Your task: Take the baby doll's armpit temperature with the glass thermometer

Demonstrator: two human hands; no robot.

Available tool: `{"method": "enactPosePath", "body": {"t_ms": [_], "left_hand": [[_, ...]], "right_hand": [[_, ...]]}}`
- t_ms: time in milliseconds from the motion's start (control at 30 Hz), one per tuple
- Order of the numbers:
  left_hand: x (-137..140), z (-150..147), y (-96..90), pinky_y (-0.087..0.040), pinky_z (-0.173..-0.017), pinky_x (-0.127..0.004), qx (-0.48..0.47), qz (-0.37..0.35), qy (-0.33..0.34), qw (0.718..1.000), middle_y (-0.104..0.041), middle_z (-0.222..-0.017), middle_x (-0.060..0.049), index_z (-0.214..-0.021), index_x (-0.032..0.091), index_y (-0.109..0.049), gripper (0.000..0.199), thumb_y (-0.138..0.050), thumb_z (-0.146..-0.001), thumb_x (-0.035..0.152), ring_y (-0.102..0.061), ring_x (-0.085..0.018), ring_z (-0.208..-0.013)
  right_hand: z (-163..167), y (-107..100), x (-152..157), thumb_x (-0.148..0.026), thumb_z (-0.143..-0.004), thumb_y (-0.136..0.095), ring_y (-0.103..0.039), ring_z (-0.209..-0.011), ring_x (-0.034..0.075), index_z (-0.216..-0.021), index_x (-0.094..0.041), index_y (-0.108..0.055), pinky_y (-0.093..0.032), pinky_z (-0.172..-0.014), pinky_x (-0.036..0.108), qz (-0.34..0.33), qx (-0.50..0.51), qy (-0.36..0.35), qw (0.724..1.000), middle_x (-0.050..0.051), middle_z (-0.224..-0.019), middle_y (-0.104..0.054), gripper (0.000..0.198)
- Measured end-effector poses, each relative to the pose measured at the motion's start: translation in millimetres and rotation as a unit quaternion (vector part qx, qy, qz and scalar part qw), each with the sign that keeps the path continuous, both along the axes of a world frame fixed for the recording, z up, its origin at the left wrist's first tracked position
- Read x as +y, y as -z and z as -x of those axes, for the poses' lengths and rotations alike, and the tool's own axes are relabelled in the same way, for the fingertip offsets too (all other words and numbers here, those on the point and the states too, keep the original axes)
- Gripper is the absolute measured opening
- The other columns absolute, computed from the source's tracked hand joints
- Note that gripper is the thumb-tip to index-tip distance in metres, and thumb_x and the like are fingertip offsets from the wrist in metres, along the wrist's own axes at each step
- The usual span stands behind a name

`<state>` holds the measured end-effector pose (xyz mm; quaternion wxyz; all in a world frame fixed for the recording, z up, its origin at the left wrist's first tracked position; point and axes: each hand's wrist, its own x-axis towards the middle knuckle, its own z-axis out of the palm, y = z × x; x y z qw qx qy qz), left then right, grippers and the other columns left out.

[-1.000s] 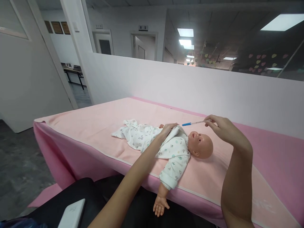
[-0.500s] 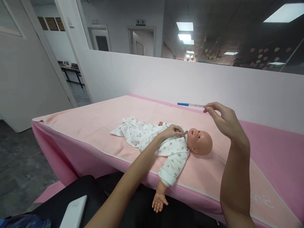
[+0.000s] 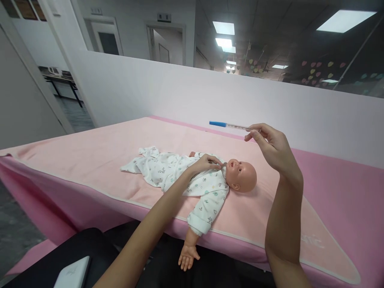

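A baby doll (image 3: 241,176) in a white printed outfit (image 3: 207,184) lies on its back, head to the right, one arm hanging over the table's near edge. My left hand (image 3: 206,163) rests on the doll's chest, its fingers closed at the neckline of the outfit; the fingertips are partly hidden there. Up and to the right, above the table, my right hand (image 3: 270,140) pinches a clear glass thermometer (image 3: 235,126) by one end. The thermometer is held nearly level, its blue end pointing left, apart from the doll.
Under the doll, a pale pink mat (image 3: 99,156) covers the table, over a darker pink cloth (image 3: 345,192). A white low wall (image 3: 180,88) with glass above runs behind. A white flat device (image 3: 73,274) lies on my dark-clothed lap.
The view has turned a little to the right, so the doll and both hands appear farther left. My left hand stays at the neckline, and the thermometer remains in my right hand.
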<state>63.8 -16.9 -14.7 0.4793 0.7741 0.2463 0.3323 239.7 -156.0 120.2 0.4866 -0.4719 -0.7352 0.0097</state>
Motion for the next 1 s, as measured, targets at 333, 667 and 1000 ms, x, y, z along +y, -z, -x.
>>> {"method": "enactPosePath", "body": {"t_ms": [333, 667, 1000], "left_hand": [[1.7, 1.0, 3.7, -0.044, -0.069, -0.025, -0.01, 0.002, 0.002, 1.0, -0.068, -0.082, -0.007, -0.078, 0.013, -0.071, 0.021, -0.07, -0.063, 0.028, -0.059, -0.017, -0.079], [3.9, -0.7, 8.0, -0.045, -0.069, -0.025, -0.016, 0.006, -0.007, 1.0, -0.068, -0.082, -0.007, -0.08, 0.013, -0.071, 0.023, -0.071, -0.063, 0.03, -0.06, -0.017, -0.077], [-0.3, -3.6, 6.5, -0.046, -0.068, -0.026, -0.036, 0.041, -0.028, 0.998, -0.067, -0.082, -0.008, -0.084, 0.013, -0.07, 0.026, -0.07, -0.065, 0.03, -0.059, -0.017, -0.075]], "right_hand": [[5.7, -0.4, -4.7, -0.039, -0.088, -0.043, -0.059, -0.078, 0.014, -0.095, -0.018, -0.059, -0.042, -0.067, 0.025, 0.012, 0.012, -0.037, 0.999, 0.001, -0.076, -0.062, 0.028], [9.9, -2.4, -11.9, -0.038, -0.088, -0.043, -0.058, -0.077, 0.014, -0.094, -0.018, -0.059, -0.042, -0.066, 0.024, 0.028, 0.006, -0.046, 0.999, 0.002, -0.076, -0.063, 0.026], [-11.1, 17.5, -46.4, -0.043, -0.086, -0.044, -0.058, -0.078, 0.015, -0.096, -0.02, -0.06, -0.044, -0.07, 0.025, 0.099, -0.021, 0.003, 0.995, 0.003, -0.082, -0.064, 0.03]]}}
